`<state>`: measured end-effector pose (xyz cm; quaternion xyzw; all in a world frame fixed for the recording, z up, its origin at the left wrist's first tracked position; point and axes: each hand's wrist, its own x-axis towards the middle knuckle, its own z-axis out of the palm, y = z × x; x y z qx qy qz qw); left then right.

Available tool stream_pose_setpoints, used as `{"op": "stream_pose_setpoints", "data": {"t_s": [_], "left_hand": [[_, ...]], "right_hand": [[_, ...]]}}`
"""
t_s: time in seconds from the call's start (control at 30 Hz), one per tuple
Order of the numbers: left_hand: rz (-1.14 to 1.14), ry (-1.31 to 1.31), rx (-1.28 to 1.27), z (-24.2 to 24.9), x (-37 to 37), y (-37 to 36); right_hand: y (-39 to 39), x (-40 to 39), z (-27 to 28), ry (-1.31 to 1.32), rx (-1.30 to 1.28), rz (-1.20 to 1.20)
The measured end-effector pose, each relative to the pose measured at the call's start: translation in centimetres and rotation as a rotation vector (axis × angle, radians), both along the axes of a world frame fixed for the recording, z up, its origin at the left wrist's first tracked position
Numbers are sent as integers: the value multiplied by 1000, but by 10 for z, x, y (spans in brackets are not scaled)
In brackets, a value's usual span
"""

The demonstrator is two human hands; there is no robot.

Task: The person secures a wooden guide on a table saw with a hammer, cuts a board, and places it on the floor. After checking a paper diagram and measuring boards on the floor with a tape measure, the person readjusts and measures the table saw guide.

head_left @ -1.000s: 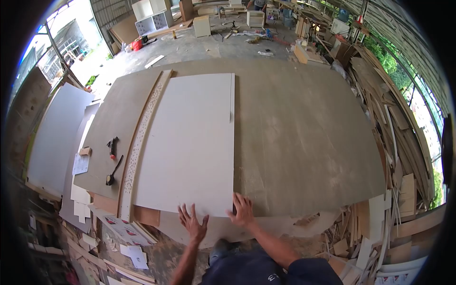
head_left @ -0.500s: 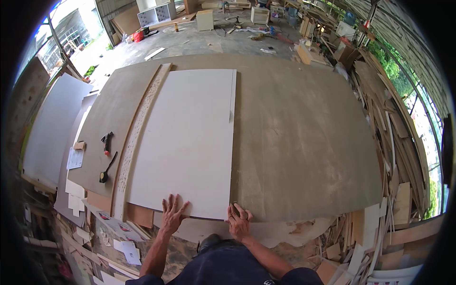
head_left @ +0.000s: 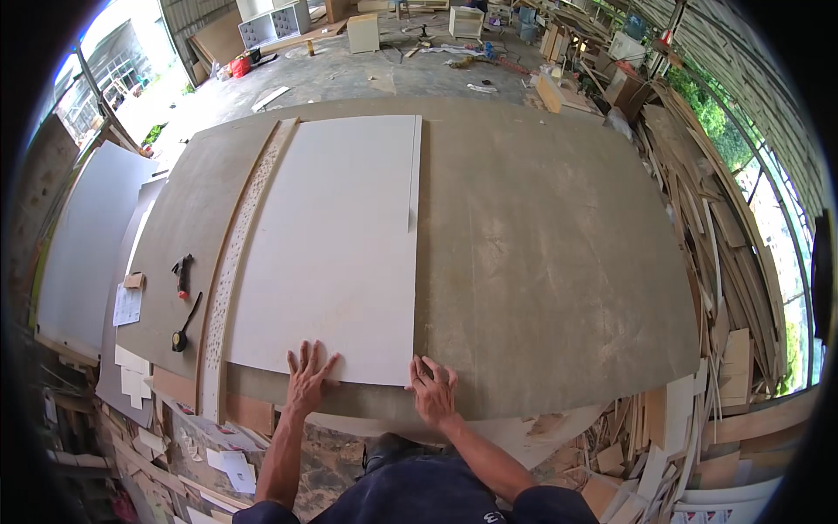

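A large white panel [head_left: 332,236] lies flat on a brown board-topped table [head_left: 541,253]. My left hand [head_left: 307,375] rests on the panel's near edge with its fingers spread. At the near right corner, my right hand [head_left: 434,393] has bent fingers along the side and the thumb by the front edge, gripping that corner. A long strip with a row of holes [head_left: 242,253] lies along the panel's left side. A narrow white strip [head_left: 413,175] runs along the panel's far right edge.
Left of the strip lie a black-and-red tool [head_left: 182,276] and a tape measure [head_left: 181,339]. Wood offcuts [head_left: 729,236] are piled along the right side. Large boards [head_left: 96,244] lean at the left. White cabinets [head_left: 275,26] stand on the far floor.
The white panel has slid away from me with both hands on it, so more tabletop shows before its near edge. The whole view has also shifted slightly.
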<state>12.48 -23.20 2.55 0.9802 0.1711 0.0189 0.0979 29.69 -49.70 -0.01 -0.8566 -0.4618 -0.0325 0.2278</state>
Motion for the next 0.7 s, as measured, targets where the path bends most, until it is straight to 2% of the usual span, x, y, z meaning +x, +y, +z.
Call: {"op": "stream_pose_setpoints", "data": {"t_s": [0.5,0.7], "left_hand": [[2,-7,7,-5,67,46],[97,117,-22,13,94,52]], "right_hand": [[44,68,-10,-25,-2,-7],[61,88,-15,-24,71,-28]]}}
